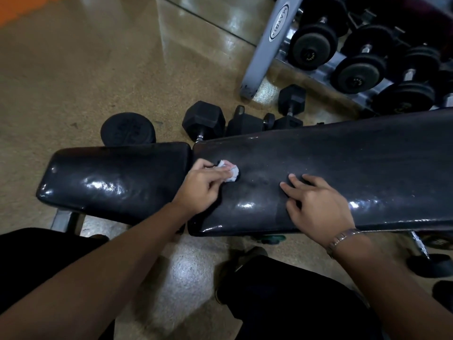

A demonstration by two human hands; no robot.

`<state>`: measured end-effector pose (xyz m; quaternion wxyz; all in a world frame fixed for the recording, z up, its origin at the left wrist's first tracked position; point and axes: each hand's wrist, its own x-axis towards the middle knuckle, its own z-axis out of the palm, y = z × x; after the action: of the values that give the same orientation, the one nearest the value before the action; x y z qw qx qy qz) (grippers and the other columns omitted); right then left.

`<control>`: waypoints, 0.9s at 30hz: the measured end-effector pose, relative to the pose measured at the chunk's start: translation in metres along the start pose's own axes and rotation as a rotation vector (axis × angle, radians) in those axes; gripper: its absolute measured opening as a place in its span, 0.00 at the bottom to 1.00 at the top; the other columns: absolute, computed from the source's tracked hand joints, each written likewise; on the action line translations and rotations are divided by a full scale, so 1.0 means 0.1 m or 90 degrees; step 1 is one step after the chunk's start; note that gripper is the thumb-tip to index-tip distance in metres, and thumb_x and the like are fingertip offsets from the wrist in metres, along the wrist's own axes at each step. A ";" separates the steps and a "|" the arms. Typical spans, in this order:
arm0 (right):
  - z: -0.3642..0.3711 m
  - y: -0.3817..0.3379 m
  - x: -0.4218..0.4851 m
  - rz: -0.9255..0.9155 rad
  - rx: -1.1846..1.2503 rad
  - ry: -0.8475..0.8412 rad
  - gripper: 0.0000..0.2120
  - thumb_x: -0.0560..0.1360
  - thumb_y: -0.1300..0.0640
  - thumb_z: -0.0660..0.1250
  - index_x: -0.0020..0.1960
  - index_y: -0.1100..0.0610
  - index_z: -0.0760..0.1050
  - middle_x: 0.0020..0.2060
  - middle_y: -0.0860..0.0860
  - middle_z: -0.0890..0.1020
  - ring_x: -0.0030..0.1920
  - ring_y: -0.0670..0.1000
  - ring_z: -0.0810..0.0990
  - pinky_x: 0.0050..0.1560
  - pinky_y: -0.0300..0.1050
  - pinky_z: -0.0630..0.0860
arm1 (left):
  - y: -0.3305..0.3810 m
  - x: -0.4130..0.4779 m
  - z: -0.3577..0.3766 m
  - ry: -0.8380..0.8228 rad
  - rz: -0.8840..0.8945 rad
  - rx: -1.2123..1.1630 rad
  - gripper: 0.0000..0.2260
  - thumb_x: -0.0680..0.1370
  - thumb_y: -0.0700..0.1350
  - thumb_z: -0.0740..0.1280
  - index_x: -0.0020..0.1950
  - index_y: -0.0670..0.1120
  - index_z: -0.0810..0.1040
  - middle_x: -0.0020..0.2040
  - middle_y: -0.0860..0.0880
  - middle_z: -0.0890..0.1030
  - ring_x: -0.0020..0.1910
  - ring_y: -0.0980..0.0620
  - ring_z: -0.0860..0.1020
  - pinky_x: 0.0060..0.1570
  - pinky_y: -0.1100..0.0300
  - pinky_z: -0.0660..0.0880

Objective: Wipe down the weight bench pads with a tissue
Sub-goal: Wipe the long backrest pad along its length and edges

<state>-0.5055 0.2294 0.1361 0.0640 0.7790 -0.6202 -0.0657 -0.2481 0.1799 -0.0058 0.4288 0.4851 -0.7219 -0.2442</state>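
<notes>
Your left hand (199, 186) presses a crumpled tissue (230, 171) onto the long back pad (343, 163).

Your fingers (208, 165) are curled round the tissue, pinning it to the pad just right of the gap beside the seat pad (117, 177). Your right hand (316, 204) lies flat on the same pad near the front edge, fingers spread and holding nothing, a watch (343, 238) on the wrist. Dumbbells (203, 120) lie on the floor (73, 82) behind the pads, below a rack (267, 47).

Crumpled white tissue (229, 171) lies pressed on the glossy black back pad (331, 168), beside the seat pad (115, 177).
</notes>
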 end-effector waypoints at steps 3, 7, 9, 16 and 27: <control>-0.01 -0.03 0.00 0.004 -0.006 0.012 0.17 0.74 0.51 0.67 0.62 0.46 0.80 0.62 0.44 0.80 0.65 0.51 0.75 0.55 0.45 0.77 | 0.01 0.29 0.11 0.091 -0.176 0.009 0.12 0.78 0.41 0.69 0.59 0.51 0.85 0.57 0.51 0.85 0.54 0.55 0.71 0.59 0.53 0.76; 0.00 -0.03 0.00 0.007 0.003 0.006 0.17 0.74 0.52 0.67 0.62 0.47 0.80 0.63 0.45 0.80 0.65 0.51 0.75 0.57 0.47 0.77 | 0.39 0.11 0.30 0.045 -0.085 -0.011 0.14 0.77 0.37 0.69 0.59 0.50 0.85 0.60 0.54 0.84 0.55 0.52 0.72 0.59 0.61 0.73; 0.00 -0.02 0.00 0.007 0.007 0.000 0.17 0.75 0.51 0.66 0.62 0.46 0.80 0.64 0.44 0.79 0.66 0.51 0.74 0.57 0.46 0.77 | 0.28 -0.05 0.19 0.006 -0.006 -0.024 0.13 0.77 0.37 0.70 0.58 0.49 0.86 0.60 0.54 0.84 0.54 0.53 0.73 0.59 0.62 0.72; 0.00 -0.03 0.01 0.019 0.015 -0.019 0.17 0.76 0.51 0.63 0.64 0.45 0.79 0.65 0.43 0.78 0.68 0.50 0.72 0.58 0.46 0.77 | 0.42 0.16 0.27 0.086 -0.181 0.015 0.15 0.77 0.37 0.68 0.60 0.51 0.85 0.55 0.57 0.83 0.58 0.51 0.73 0.61 0.58 0.74; -0.03 -0.04 -0.01 0.024 0.011 -0.036 0.18 0.77 0.48 0.61 0.65 0.43 0.77 0.67 0.42 0.76 0.69 0.47 0.70 0.60 0.45 0.74 | 0.47 -0.06 0.33 0.047 -0.162 -0.002 0.15 0.76 0.46 0.65 0.61 0.55 0.84 0.61 0.51 0.83 0.57 0.54 0.72 0.62 0.58 0.74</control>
<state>-0.5010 0.2316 0.1386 0.0413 0.7653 -0.6372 -0.0809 -0.2986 0.2025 0.0108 0.4213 0.5805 -0.6381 -0.2800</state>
